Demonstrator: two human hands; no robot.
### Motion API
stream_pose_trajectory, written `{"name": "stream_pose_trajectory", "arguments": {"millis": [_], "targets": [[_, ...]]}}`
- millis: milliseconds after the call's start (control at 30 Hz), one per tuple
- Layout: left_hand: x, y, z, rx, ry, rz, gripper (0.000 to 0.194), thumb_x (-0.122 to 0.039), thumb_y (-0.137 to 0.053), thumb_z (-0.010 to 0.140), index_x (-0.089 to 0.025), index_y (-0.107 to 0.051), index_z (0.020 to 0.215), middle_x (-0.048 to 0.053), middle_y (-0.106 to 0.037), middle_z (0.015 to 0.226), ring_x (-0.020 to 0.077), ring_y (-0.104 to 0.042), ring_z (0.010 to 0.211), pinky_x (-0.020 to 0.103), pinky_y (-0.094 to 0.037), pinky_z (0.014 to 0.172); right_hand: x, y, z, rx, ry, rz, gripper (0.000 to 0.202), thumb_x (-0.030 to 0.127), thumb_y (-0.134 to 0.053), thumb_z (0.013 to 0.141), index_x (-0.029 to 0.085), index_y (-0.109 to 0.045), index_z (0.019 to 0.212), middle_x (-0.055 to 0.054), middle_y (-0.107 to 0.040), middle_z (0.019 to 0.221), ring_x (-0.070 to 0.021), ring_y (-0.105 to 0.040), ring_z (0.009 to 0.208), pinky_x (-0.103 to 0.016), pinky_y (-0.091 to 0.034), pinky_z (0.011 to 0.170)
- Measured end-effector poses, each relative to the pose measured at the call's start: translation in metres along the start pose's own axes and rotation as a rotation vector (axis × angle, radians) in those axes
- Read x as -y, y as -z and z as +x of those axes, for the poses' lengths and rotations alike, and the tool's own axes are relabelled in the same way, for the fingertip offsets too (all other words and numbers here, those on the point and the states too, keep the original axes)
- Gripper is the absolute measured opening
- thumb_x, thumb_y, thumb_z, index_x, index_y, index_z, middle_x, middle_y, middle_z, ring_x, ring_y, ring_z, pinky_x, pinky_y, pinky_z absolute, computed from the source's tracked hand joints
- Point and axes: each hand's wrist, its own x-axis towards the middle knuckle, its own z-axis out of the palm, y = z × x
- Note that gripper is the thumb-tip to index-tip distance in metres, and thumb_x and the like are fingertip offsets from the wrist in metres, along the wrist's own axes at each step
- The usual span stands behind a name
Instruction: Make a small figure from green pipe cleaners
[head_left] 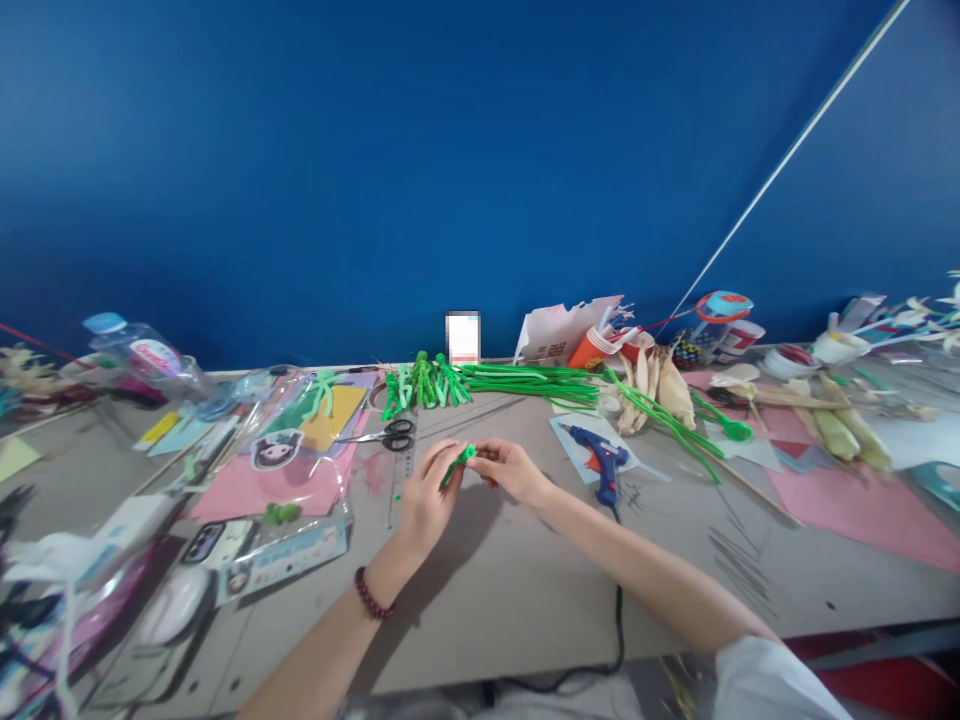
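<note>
Both hands meet above the middle of the table around a small green pipe cleaner piece point(469, 453). My left hand point(431, 490) has its fingers wrapped round it from the left, and part of it is hidden behind them. From the right, my right hand point(510, 470) pinches its upper end between thumb and finger. Several finished-looking green pipe cleaner shapes point(424, 380) lie beyond the hands at the back edge. Next to them is a bundle of long green pipe cleaners point(532, 382). Scissors with black handles point(397, 435) rest just left of my left hand, over a clear ruler point(401, 480).
A blue glue gun point(609, 465) lies to the right, its black cord point(619, 620) running off the front edge. Left are a plastic bag with coloured paper point(277, 470), a white mouse point(176, 605) and a bottle point(150, 350). Dried husks point(660, 390) and an orange cup point(589, 347) stand back right.
</note>
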Motion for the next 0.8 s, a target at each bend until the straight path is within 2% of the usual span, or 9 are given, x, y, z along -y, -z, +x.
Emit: {"name": "stream_pose_trajectory", "arguments": {"millis": [100, 233, 367, 467, 533, 700, 800], "targets": [[-0.002, 0.001, 0.001, 0.013, 0.017, -0.078, 0.025, -0.018, -0.047, 0.086, -0.021, -0.062, 0.106, 0.008, -0.066, 0.106, 0.0185, -0.062, 0.101, 0.033, -0.048, 0.093, -0.001, 0.000, 0.001, 0.005, 0.011, -0.004, 0.051, 0.050, -0.076, 0.055, 0.013, -0.063, 0.087, 0.007, -0.049, 0.054, -0.0046, -0.038, 0.045, -0.020, -0.028, 0.044], [-0.002, 0.003, 0.002, 0.007, 0.110, -0.151, 0.021, -0.021, -0.051, 0.083, -0.021, -0.065, 0.100, 0.008, -0.068, 0.101, 0.0191, -0.063, 0.096, 0.034, -0.050, 0.090, -0.006, 0.002, 0.002, -0.007, 0.038, -0.032, 0.044, 0.051, -0.074, 0.058, 0.014, -0.060, 0.078, 0.005, -0.052, 0.055, -0.0054, -0.041, 0.046, -0.020, -0.032, 0.045], [-0.001, 0.003, 0.005, 0.011, 0.368, -0.291, 0.022, -0.025, -0.057, 0.079, -0.019, -0.066, 0.097, 0.008, -0.069, 0.099, 0.0186, -0.066, 0.083, 0.031, -0.054, 0.074, -0.006, 0.003, 0.002, -0.038, 0.067, -0.084, 0.039, 0.051, -0.071, 0.063, 0.016, -0.058, 0.071, 0.005, -0.051, 0.053, -0.0068, -0.045, 0.046, -0.021, -0.036, 0.046], [-0.003, 0.004, 0.009, 0.056, 0.637, -0.472, 0.028, -0.030, -0.062, 0.074, -0.018, -0.067, 0.099, 0.006, -0.071, 0.085, 0.0178, -0.066, 0.071, 0.026, -0.053, 0.059, -0.005, 0.003, 0.001, -0.013, 0.087, -0.091, 0.038, 0.052, -0.067, 0.066, 0.016, -0.060, 0.074, 0.004, -0.052, 0.056, -0.0072, -0.047, 0.048, -0.021, -0.039, 0.048], [-0.004, 0.004, 0.012, 0.064, 0.759, -0.572, 0.031, -0.031, -0.064, 0.071, -0.017, -0.068, 0.099, 0.005, -0.072, 0.078, 0.0179, -0.067, 0.070, 0.024, -0.051, 0.055, -0.005, 0.004, 0.001, 0.014, 0.098, -0.105, 0.038, 0.052, -0.065, 0.068, 0.015, -0.062, 0.075, 0.003, -0.053, 0.058, -0.0071, -0.047, 0.049, -0.021, -0.039, 0.049], [-0.003, 0.002, 0.013, 0.057, 0.882, -0.751, 0.032, -0.031, -0.071, 0.064, -0.015, -0.071, 0.092, 0.007, -0.073, 0.081, 0.0181, -0.066, 0.072, 0.022, -0.048, 0.054, -0.007, 0.007, 0.003, -0.006, 0.084, -0.150, 0.035, 0.049, -0.067, 0.067, 0.015, -0.063, 0.072, 0.003, -0.054, 0.058, -0.0069, -0.046, 0.049, -0.021, -0.038, 0.049], [0.001, -0.001, 0.014, 0.055, 0.969, -0.862, 0.031, -0.030, -0.076, 0.058, -0.016, -0.072, 0.086, 0.006, -0.073, 0.079, 0.0160, -0.065, 0.067, 0.023, -0.049, 0.056, -0.006, 0.009, 0.005, -0.030, 0.071, -0.116, 0.035, 0.049, -0.070, 0.064, 0.015, -0.061, 0.068, 0.004, -0.052, 0.055, -0.0067, -0.045, 0.048, -0.021, -0.038, 0.048]]}}
